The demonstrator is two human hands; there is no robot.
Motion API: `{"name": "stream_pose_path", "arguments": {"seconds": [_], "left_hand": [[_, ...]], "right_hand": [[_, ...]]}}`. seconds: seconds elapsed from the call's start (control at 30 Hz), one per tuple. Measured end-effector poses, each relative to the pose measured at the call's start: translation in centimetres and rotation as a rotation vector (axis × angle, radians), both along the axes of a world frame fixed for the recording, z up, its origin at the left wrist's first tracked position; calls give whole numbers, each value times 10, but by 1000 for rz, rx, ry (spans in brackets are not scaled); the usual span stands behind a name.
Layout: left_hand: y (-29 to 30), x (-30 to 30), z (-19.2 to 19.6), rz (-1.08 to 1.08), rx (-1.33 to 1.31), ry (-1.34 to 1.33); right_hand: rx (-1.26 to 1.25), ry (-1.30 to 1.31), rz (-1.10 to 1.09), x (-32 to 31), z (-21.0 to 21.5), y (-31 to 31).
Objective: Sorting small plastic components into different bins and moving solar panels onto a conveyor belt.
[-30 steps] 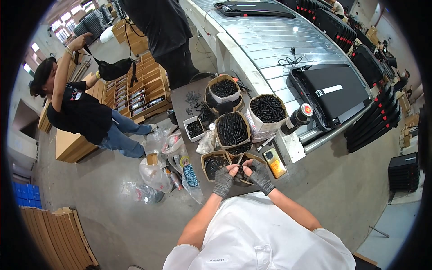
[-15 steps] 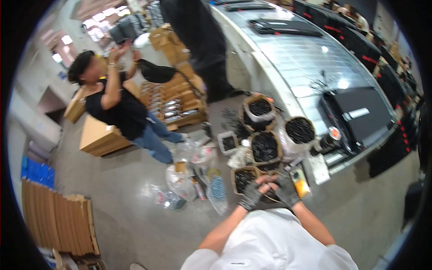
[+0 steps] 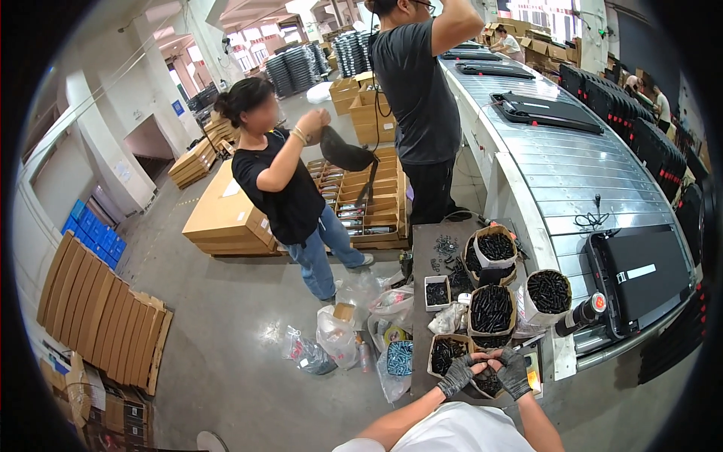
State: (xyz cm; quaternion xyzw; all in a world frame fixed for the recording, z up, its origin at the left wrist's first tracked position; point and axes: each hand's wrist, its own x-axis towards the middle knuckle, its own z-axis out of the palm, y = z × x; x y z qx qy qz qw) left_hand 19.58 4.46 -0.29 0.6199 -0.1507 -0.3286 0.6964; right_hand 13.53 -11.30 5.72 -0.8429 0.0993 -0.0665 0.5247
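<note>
Both gloved hands meet at counter's near edge: left hand & right hand, grips pinched together over box of black screws; pinched item too small to tell.

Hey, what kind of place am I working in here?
Most likely a factory assembly floor: a roller conveyor carrying black machines, bags of black screws on the table, and stacked cartons on the concrete floor.

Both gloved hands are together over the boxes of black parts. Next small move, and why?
Probably lower the left hand into the open box of black parts just beside it. Both it and the right hand meet above that box, and what they pinch is too small to make out.
</note>
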Motion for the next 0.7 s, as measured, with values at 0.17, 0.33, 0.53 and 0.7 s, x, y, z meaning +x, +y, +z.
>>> {"name": "stream_pose_path", "arguments": {"seconds": [0.17, 0.33, 0.53, 0.7], "left_hand": [[-7, 9, -12, -17, 31, -113], [1, 20, -7, 84, -26, 54], [-5, 19, -3, 143, -193, 244], [27, 14, -52, 164, -58, 296]], "right_hand": [[-186, -128, 27, 10, -5, -8], [-67, -73, 96, 28, 0, -3], [-314, -28, 100, 49, 7, -36], [-534, -9, 77, 114, 6, -71]]}}
